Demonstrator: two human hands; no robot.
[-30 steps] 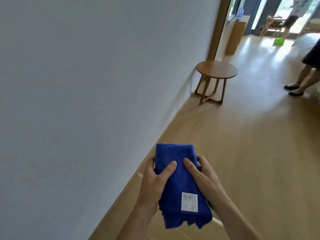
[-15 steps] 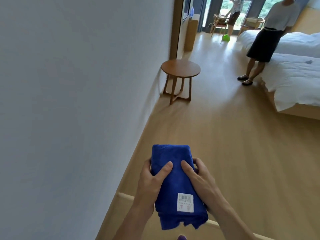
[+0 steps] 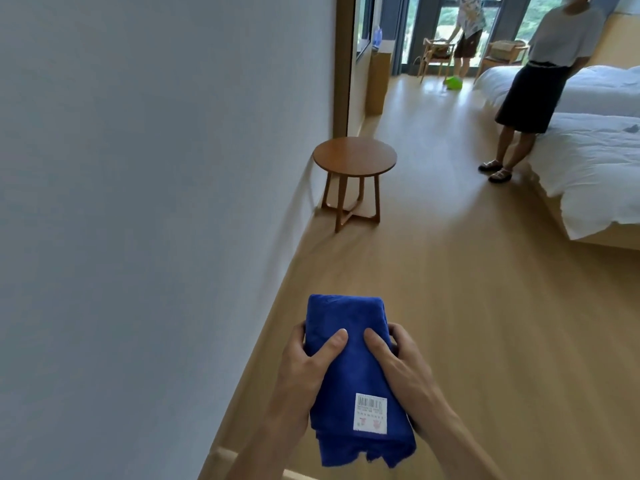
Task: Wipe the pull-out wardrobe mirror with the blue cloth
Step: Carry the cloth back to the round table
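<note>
A folded blue cloth with a white barcode label sits between both my hands, low in the middle of the view. My left hand grips its left edge, thumb lying across the top. My right hand grips the right edge, thumb on top as well. No wardrobe or mirror is in view.
A plain white wall fills the left side. A small round wooden table stands against it ahead. White beds lie at the right, with a person standing beside them. Another person bends near chairs by the far window.
The view has swung to the right, bringing the beds and the standing person into sight. Both hands keep the same hold on the cloth.
</note>
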